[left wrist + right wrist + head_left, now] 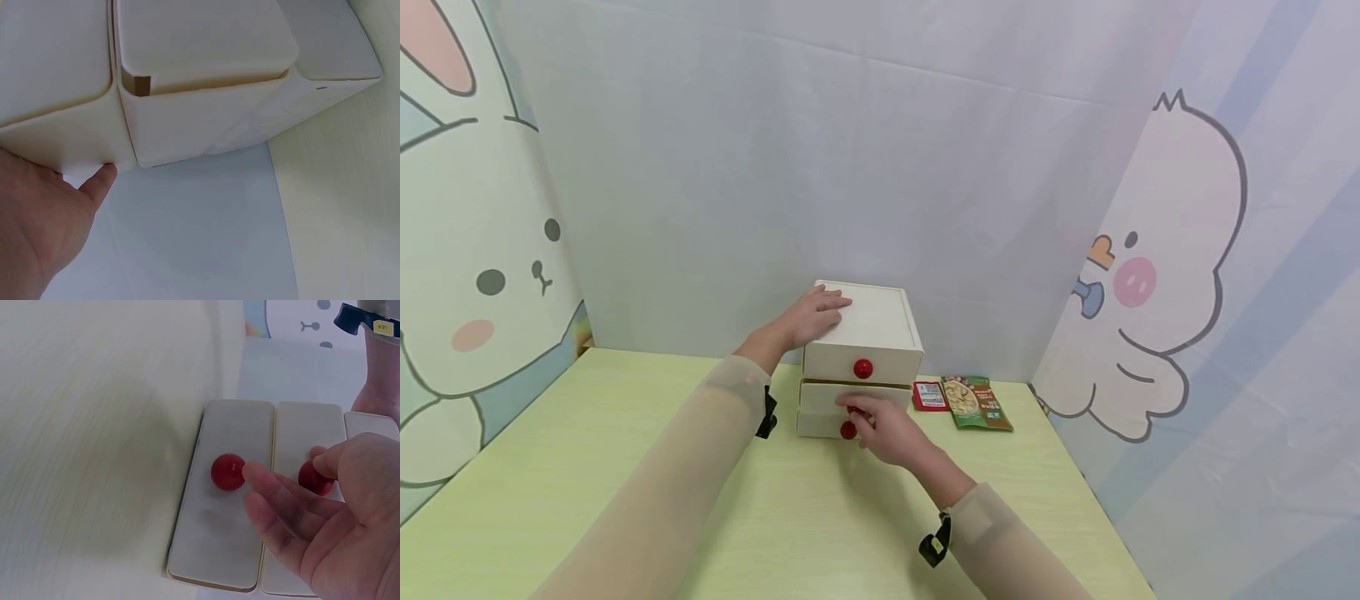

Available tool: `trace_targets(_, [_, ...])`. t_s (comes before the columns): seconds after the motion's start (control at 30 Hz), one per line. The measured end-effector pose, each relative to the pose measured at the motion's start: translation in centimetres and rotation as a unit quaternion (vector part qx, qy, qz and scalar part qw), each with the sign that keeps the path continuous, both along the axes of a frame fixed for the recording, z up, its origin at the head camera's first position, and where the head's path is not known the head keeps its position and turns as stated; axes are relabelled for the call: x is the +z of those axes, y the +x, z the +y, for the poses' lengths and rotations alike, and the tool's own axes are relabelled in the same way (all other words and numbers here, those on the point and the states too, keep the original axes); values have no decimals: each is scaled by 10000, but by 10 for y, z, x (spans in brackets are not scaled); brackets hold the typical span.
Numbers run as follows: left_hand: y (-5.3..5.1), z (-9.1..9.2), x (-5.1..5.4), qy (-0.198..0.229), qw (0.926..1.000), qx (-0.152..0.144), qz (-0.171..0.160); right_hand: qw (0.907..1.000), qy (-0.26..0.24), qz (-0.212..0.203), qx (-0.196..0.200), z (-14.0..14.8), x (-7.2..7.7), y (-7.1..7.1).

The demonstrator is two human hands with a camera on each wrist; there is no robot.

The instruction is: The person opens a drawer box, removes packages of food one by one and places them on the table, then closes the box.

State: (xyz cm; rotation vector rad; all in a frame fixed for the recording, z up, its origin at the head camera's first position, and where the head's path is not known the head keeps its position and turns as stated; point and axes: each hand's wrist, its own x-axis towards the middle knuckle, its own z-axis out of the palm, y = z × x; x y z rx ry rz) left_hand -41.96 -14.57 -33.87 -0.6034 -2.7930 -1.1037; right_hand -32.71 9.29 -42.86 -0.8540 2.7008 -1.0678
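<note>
A white drawer box (872, 317) with three stacked drawers stands on the table. My left hand (811, 318) rests on its top left edge, fingers spread out; in the left wrist view the thumb (100, 184) touches the box's side. My right hand (891, 432) is at the front of the box. Its thumb and a finger pinch the red round knob (315, 479) of the middle drawer. Beside its other fingers is the bottom drawer's red knob (228, 472). The top drawer's red knob (862, 368) shows uncovered in the head view. A narrow dark gap runs beneath the top drawer.
Right of the box lie a green and brown food packet (977, 403) and a small red packet with a white label (931, 396). The pale yellow-green table (775, 533) meets a hanging white curtain (775, 167) behind the box. Cartoon-printed sheets hang at both sides.
</note>
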Motion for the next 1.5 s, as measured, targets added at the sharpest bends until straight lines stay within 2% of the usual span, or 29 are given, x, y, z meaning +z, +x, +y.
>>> trace_targets(0.47, [1,0,1,68,9999,4,-74,9999,80,-16,-124,-3,2,-6])
trace_targets(0.83, [-3,-3,1,42,10000,-19,-75,9996,186,-75,-192,-5,6,-7])
trace_targets(1.03, [-3,-3,1,27,9999,-72,-151,9989,312,-345,47,1,5,-7])
trace_targets(1.23, [-5,-3,4,-86,9997,-64,-212,9976,389,-396,414,10,4,-9])
trace_targets(1.37, [-4,-2,6,-186,9996,-44,-215,9947,699,-468,591,14,0,-7])
trace_targets(1.5, [-3,-1,7,-182,9995,-13,-254,9912,1101,-502,539,14,-9,-9])
